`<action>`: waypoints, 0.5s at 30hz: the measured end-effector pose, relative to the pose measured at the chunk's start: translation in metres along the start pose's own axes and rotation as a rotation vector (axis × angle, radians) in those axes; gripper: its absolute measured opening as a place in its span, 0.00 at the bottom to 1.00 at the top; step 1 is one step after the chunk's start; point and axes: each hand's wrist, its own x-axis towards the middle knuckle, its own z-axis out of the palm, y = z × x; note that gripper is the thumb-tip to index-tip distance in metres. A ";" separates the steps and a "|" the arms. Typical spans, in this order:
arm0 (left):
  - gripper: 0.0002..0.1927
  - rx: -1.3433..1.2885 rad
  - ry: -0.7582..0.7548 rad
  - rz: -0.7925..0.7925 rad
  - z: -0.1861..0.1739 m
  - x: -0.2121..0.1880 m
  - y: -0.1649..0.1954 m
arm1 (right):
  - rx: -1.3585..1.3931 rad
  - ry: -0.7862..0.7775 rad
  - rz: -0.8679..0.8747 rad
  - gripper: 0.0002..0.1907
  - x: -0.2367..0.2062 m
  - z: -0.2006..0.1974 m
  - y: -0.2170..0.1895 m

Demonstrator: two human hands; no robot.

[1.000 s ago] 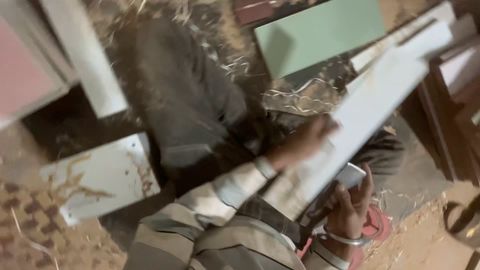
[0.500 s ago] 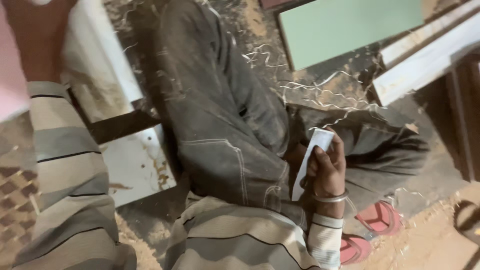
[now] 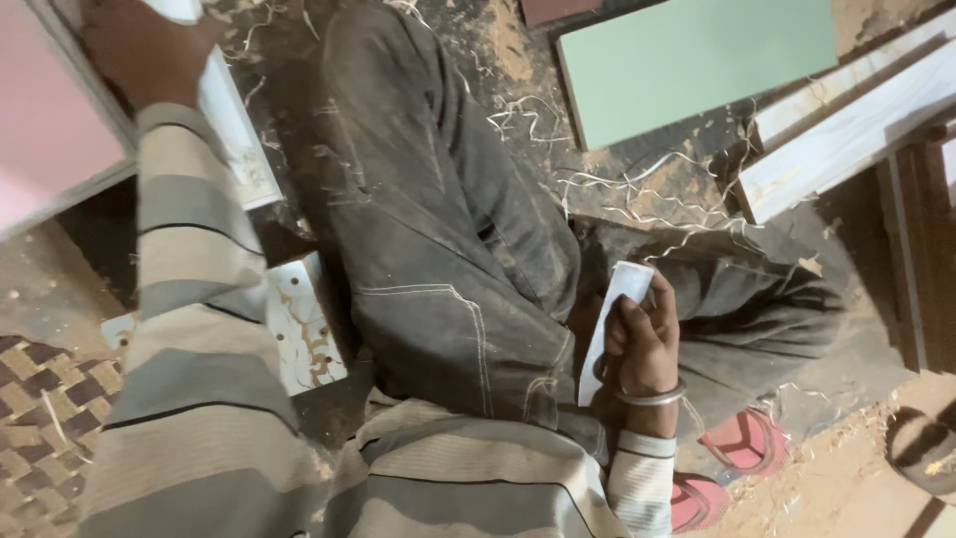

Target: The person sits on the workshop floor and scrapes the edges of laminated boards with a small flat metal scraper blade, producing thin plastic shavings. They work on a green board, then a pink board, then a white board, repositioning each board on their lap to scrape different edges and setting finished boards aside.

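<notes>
The person sits on the shaving-strewn floor (image 3: 647, 189) with the dark-trousered knee (image 3: 438, 259) drawn up, and everything else sits around that knee. Up and to the right of it lies the pale green panel (image 3: 697, 60), and beyond that, further right, the long white board (image 3: 846, 139); a second ago that board was held up in front of the body, and half a second ago it already lay down there, where it remains. To the left of the knee lies a small white offcut with drilled holes (image 3: 299, 329), and above it the pink-faced panel (image 3: 50, 130) at the edge. The left hand (image 3: 129, 50), sleeve striped, has gone further up past the knee to the top left corner since half a second ago; it seems to rest on a white edge there, though I cannot tell whether the fingers are closed. Just right of the knee, the right hand (image 3: 642, 344) is curled about a narrow white strip (image 3: 612, 324), held upright as before, barely moved.
</notes>
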 end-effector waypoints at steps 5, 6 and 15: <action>0.50 0.014 -0.041 -0.027 0.003 0.007 0.001 | -0.013 0.023 0.040 0.27 0.002 -0.002 0.000; 0.51 0.038 -0.057 -0.082 0.004 0.007 0.003 | -0.012 0.030 0.045 0.27 0.002 -0.001 0.000; 0.38 -0.027 -0.059 -0.128 -0.010 -0.013 0.020 | -0.033 0.015 0.045 0.27 -0.005 0.005 -0.005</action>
